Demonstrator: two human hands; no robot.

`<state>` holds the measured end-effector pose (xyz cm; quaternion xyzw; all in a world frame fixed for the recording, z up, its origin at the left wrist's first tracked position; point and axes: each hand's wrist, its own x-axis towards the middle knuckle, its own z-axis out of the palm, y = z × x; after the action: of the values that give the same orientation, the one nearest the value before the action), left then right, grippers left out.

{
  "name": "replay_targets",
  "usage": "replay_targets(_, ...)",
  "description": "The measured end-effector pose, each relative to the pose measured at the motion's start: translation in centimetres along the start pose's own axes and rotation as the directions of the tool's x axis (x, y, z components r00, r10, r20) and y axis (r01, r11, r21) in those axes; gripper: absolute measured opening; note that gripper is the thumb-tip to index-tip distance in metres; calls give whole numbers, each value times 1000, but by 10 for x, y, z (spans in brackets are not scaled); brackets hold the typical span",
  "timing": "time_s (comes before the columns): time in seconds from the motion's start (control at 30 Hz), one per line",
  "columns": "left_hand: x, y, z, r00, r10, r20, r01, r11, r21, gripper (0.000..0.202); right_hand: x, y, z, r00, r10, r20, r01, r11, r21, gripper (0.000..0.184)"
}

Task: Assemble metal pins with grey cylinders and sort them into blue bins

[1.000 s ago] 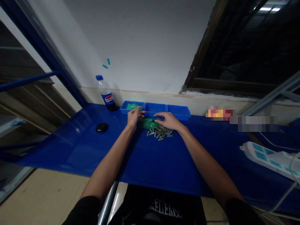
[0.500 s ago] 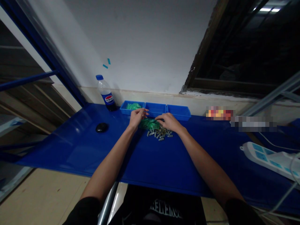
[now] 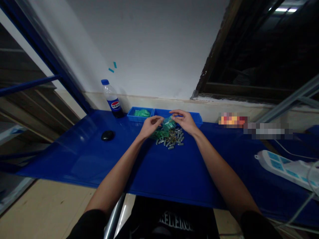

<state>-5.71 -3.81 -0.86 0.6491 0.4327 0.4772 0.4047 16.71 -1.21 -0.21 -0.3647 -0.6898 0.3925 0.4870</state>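
Between my two hands a small green plastic bag [image 3: 168,122] is held up above the table. My left hand [image 3: 150,126] pinches its left edge with thumb and fingertips. On the other side, my right hand [image 3: 186,122] grips its upper right edge between thumb and fingers. More green plastic bags [image 3: 159,133] lie just below, close to my left hand. Right beside them is a pile of long thin metal screws [image 3: 172,135], with several short silver metal cylinders [image 3: 170,147] around it. Whether anything is inside the held bag I cannot tell.
A row of blue bins [image 3: 141,119] stands along the wall, the left one containing green bags [image 3: 142,113]. Left of it are a Pepsi bottle [image 3: 115,105] and a black mouse-like object [image 3: 107,135]. A white power strip [image 3: 281,166] with cables lies at the right.
My hands have lifted a green bag from the heap, and both now grip it. The right hand has moved up and away from the screws, leaving more of the pile visible.
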Motion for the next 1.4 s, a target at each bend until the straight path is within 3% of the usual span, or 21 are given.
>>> replay_targets(0.13,-6,7,-1,983,62,173,-70,997,37,48,1,2,1,1000,19,-24,-18,999,44,32)
replay_targets(0.33,-7,5,0,972,-1,235,-19,997,81,43,2,4,3,999,31,-35,-30,999,35,31)
replay_targets(0.43,-3,-1,-1,984,-25,174,20,999,29,41,2,6,3,998,57,-38,-56,998,20,36)
replay_targets(0.57,6,-14,-7,993,-101,-60,93,988,-121,41,1,7,1,994,111,-6,-111,986,-127,28)
replay_targets(0.7,13,-27,-14,928,-190,-321,90,949,-303,37,-2,7,0,988,106,113,-50,910,-412,15)
replay_targets(0.77,14,-30,-17,894,-252,-371,102,920,-379,31,-5,7,1,978,104,183,1,868,-497,16)
replay_targets(0.93,13,-27,-20,863,-382,-331,195,855,-480,32,-12,9,7,947,129,292,96,757,-646,40)
replay_targets(1.03,12,-24,-18,889,-340,-306,185,879,-441,32,-13,12,10,941,129,312,130,714,-688,45)
replay_targets(1.27,11,-20,-11,938,-238,-251,157,939,-306,30,-11,15,11,948,91,304,154,707,-691,31)
replay_targets(1.4,11,-20,-10,949,-211,-235,142,950,-279,30,-13,13,11,933,77,353,197,709,-677,45)
